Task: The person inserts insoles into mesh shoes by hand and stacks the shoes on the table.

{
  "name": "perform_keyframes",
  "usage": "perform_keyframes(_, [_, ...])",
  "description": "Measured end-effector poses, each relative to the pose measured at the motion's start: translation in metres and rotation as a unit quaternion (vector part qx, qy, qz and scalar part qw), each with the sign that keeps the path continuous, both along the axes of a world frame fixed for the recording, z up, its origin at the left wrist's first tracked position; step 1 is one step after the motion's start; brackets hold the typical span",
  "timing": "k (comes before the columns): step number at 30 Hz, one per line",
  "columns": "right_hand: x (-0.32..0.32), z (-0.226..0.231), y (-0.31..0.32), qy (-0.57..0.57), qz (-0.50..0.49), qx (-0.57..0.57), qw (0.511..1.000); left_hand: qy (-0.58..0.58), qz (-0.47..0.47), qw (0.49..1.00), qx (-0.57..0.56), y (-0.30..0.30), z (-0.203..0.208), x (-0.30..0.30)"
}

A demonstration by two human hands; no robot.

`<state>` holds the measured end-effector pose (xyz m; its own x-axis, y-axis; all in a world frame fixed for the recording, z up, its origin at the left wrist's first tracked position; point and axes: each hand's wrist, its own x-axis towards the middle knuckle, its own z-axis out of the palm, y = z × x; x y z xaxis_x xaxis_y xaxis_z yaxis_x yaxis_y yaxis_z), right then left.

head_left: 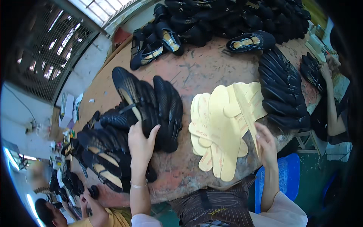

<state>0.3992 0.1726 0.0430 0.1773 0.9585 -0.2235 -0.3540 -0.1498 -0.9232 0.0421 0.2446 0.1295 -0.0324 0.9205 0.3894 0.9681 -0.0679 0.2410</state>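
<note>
My left hand [143, 142] is at the heel end of a black mesh shoe [124, 85] with a strap and a tan inside. The fingers curl at the heel and the thumb sticks out to the side. This shoe leans toe-away on a pile of black shoes [166, 109]. In my right hand [267, 147] is a thin cream insole [246, 113], pinched near its lower end and tilted on edge. Beside it spreads a heap of cream insoles [223, 136], several with red print. Part of the heap lies behind the held insole.
A row of black shoes [283, 90] lines the right side of the round worn table [200, 68]. More black shoes [227, 19] are heaped at the far edge. A blue stool [289, 174] stands lower right. Co-workers sit at the right and lower left, one handling shoes [313, 73].
</note>
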Motion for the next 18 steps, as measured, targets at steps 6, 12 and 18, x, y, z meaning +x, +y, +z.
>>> perform_keyframes(6, [0.020, -0.016, 0.012, 0.066, 0.119, 0.034, 0.990, 0.202, 0.117, 0.972, -0.021, 0.033, 0.085, 0.079])
perform_keyframes(12, [0.025, -0.038, 0.003, 0.251, 0.111, 0.041, 0.961, 0.187, -0.378, 0.906, -0.029, 0.245, 0.004, 0.241])
perform_keyframes(18, [0.021, -0.021, -0.022, 0.256, 0.083, -0.014, 0.963, 0.427, -0.363, 0.828, 0.014, 0.315, -0.060, 0.291])
